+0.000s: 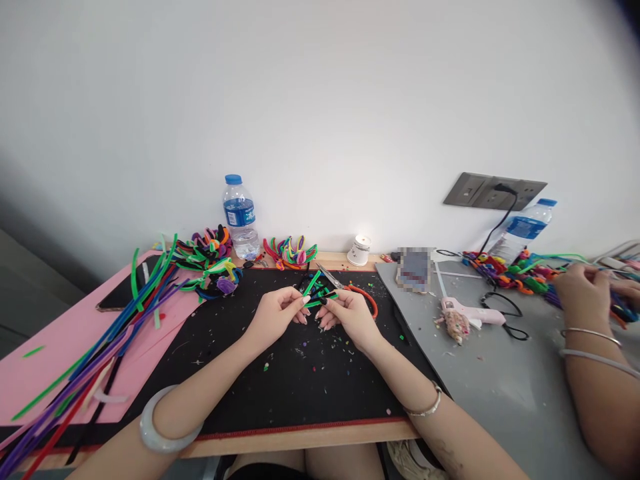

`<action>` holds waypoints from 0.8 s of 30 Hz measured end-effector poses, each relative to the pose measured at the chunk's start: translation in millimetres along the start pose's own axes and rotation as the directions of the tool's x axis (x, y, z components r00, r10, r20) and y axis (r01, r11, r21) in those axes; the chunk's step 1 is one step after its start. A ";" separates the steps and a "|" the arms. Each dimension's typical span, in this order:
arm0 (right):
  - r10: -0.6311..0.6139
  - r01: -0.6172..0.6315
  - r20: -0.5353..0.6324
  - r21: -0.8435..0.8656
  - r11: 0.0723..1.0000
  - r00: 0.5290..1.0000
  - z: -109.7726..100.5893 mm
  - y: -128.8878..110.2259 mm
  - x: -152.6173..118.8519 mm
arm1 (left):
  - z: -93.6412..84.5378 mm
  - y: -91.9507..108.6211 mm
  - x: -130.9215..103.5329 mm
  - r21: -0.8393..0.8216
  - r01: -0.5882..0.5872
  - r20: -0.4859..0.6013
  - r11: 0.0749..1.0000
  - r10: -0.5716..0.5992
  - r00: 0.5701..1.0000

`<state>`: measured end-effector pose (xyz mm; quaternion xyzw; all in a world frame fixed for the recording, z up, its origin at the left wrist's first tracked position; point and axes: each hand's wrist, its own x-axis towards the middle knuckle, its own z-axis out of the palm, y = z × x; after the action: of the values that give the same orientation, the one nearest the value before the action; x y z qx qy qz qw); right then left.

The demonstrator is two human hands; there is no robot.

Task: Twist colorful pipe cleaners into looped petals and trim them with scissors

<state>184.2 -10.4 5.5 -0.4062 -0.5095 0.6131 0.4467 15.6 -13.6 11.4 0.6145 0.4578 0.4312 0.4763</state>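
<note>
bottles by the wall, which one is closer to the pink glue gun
The right-hand bottle, just below the wall sockets; the other bottle stands left of the white cup.

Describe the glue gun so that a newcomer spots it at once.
Find the wall socket panel on the right, then look down to the grey tabletop beside the black mat. The glue gun lies there, next to a fuzzy lump. Its pale pink, pistol-like body sets it apart.

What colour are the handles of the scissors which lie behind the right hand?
The scissors' handles are orange, as the head view shows.
</note>
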 end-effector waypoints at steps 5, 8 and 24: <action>0.026 -0.025 -0.026 0.029 0.999 0.999 0.4 -1.8 -0.4 | -1.3 -2.2 1.4 0.005 0.038 0.055 0.999 -0.038 0.998; 0.020 -0.019 -0.026 0.039 0.999 0.999 -0.5 -1.7 0.2 | -2.1 -4.6 1.7 0.019 0.047 0.100 0.999 -0.049 0.994; -0.031 0.032 0.030 -0.029 0.999 0.999 -3.4 2.5 1.7 | -3.9 -9.4 2.1 0.106 0.061 0.251 0.993 -0.086 0.964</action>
<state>186.6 -8.0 2.5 -0.3955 -0.5313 0.6043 0.4429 10.9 -9.6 3.1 0.6697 0.4357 0.3078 0.5166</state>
